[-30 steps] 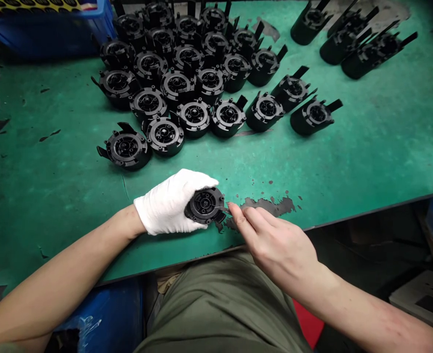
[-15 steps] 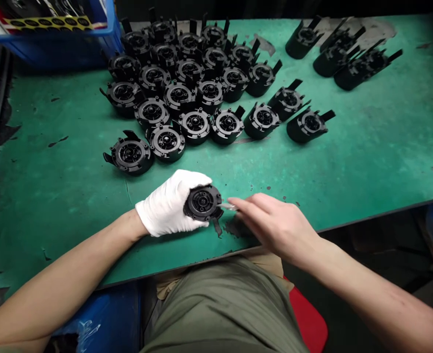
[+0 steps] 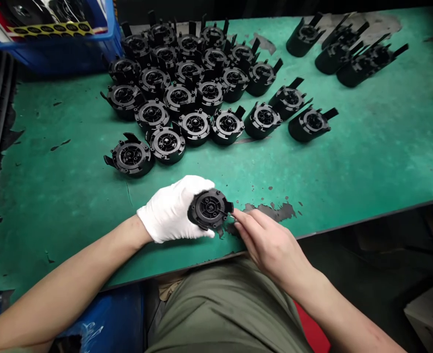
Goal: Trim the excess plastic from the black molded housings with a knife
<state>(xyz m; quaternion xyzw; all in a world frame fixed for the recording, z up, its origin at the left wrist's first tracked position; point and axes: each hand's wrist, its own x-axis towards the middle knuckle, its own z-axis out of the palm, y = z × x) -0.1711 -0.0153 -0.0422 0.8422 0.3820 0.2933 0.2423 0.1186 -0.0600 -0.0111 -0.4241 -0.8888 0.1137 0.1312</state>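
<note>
My left hand, in a white glove, is wrapped round a round black plastic housing just above the table near its front edge. The housing's ribbed end faces up toward me. My bare right hand pinches a thin, shiny metal tool at the housing's right rim. Its tip reaches over the rim, and its exact kind is too small to make out. Most of the tool is hidden by the fingers. Ahead of my hands stand more black housings, several of them with upright tabs.
The green table has worn dark patches. At the back left stands a blue bin with packaging inside. Another group of black housings stands at the back right. Blue plastic lies below the table's front edge.
Both hands have shifted slightly right and down in view with the housing. The housing has turned in my glove, its tab now on the right, and the tool reaches over the rim.
</note>
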